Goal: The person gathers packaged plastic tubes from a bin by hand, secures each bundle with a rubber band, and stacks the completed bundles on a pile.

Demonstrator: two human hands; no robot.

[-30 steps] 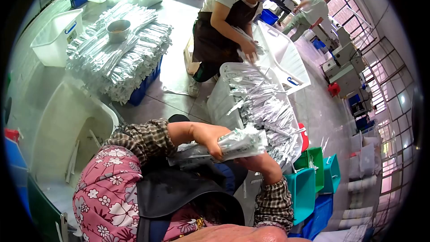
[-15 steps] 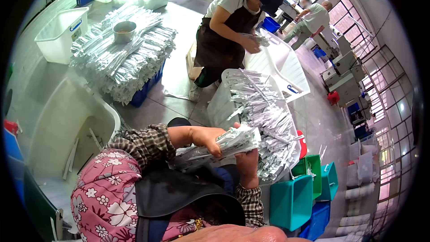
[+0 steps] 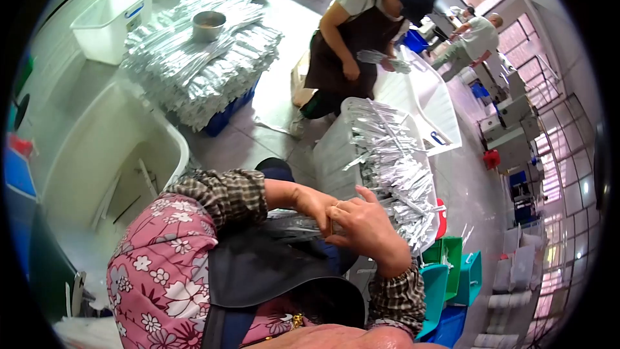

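My left hand is wrapped round one end of a bundle of silvery-white strips, which lies across my lap over the black apron. My right hand meets it at the bundle's end, its fingers bent over the left hand's fingertips, with one finger raised. Both hands largely hide that end of the bundle. Just beyond them stands a translucent bin heaped with similar strips.
A co-worker in a dark apron holds strips beside a white bin. At the left are an open tub and a strip pile bearing a metal bowl. Green bins stand at the lower right.
My right hand has come up from beneath the bundle and over its end, against my left hand. The co-worker's hands have moved apart. The whole view has shifted slightly.
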